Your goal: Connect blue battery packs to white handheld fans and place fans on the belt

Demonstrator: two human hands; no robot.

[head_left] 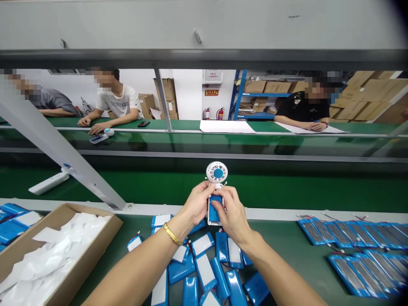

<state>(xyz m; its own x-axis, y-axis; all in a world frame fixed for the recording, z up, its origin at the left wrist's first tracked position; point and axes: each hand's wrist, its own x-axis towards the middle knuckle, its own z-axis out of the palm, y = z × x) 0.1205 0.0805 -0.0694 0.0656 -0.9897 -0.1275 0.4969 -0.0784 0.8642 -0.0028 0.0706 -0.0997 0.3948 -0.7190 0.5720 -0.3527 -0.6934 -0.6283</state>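
Observation:
A small white handheld fan [217, 171] with a round slotted head and blue centre stands upright between my hands. In its open handle lies a blue battery pack [214, 209]. My left hand [199, 202] is closed around the handle's left side, just below the head. My right hand [232, 210] is closed on the handle's right side, its thumb against the battery pack and its fingers near the neck. Beneath both hands, loose blue battery packs [205, 270] lie in a pile, several with white patches on top.
At left, a cardboard box [92, 250] holds white paper pieces [60, 250]. Rows of battery packs [353, 233] with wires lie at right. A slanted metal post [92, 174] rises on the left. Across the green conveyor belt [287, 187], several people sit at a bench [178, 125].

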